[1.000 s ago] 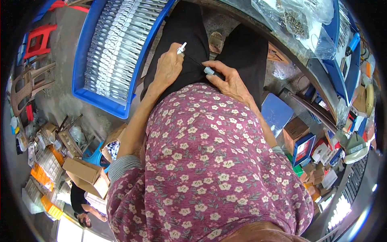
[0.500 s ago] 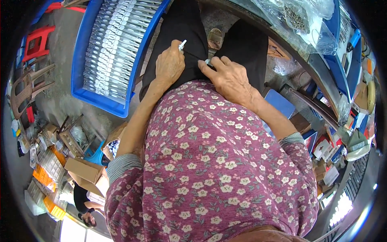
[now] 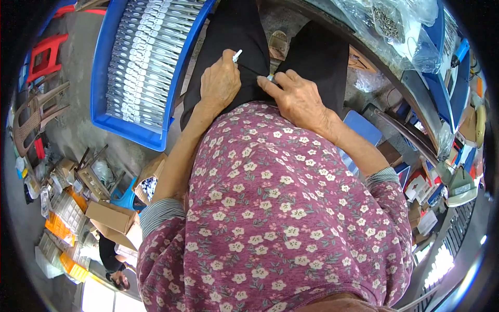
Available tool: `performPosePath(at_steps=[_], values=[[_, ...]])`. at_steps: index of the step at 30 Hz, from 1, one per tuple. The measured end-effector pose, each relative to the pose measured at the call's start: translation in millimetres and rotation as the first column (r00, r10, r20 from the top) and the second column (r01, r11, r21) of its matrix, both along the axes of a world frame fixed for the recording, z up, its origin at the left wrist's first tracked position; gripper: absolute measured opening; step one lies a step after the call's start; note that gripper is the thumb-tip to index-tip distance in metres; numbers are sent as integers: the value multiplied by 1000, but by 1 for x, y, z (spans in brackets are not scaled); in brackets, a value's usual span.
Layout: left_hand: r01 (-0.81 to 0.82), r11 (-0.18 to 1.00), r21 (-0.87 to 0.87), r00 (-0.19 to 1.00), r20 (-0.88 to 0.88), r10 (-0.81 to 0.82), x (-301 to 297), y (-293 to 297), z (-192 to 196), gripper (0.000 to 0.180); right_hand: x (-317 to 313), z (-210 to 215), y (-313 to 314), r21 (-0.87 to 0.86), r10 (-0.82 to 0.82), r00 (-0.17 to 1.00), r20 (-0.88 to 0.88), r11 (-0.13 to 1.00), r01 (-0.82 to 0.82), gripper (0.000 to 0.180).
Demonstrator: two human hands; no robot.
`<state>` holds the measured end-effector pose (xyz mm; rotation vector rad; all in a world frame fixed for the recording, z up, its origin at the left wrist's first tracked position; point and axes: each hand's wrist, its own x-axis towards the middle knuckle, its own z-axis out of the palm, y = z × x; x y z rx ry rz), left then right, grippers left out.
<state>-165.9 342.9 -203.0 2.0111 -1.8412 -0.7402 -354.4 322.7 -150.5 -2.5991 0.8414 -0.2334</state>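
Over my lap, my left hand [image 3: 220, 79] is closed on a small white plastic piece [image 3: 237, 55], whose end sticks up past the curled fingers. A thin dark strip, like a cord or rod [image 3: 250, 69], runs from it toward my right hand [image 3: 300, 98]. That hand pinches a small whitish end [image 3: 270, 77] between thumb and forefinger, mostly hidden by the fingers. To my left, a blue tray [image 3: 130, 134] holds many slim parts with white and grey ends, laid in rows.
A workbench edge [image 3: 384, 67] curves past my right knee, bearing a clear plastic bag of small metal pieces [image 3: 385, 25]. At left are a red stool [image 3: 46, 58] and a brown chair [image 3: 31, 117]. Cardboard boxes [image 3: 112, 216] and another person [image 3: 110, 262] are behind.
Both hands keep their grips and have barely moved. The view has shifted slightly, and the person behind has moved a little.
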Motion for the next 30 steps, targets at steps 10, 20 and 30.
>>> performPosePath(at_steps=[10,20,30], values=[[6,999,33,999,40,-7,0,-1,-1,16,8,-2,-3,252,-78,993,86,966,54,34],[28,1000,11,999,41,-29,-1,3,-8,16,13,-12,7,549,-363,917,164,806,220,27],[26,999,-30,995,99,-23,-2,-2,-12,14,14,4,-5,944,-769,563,-302,-324,65,38]])
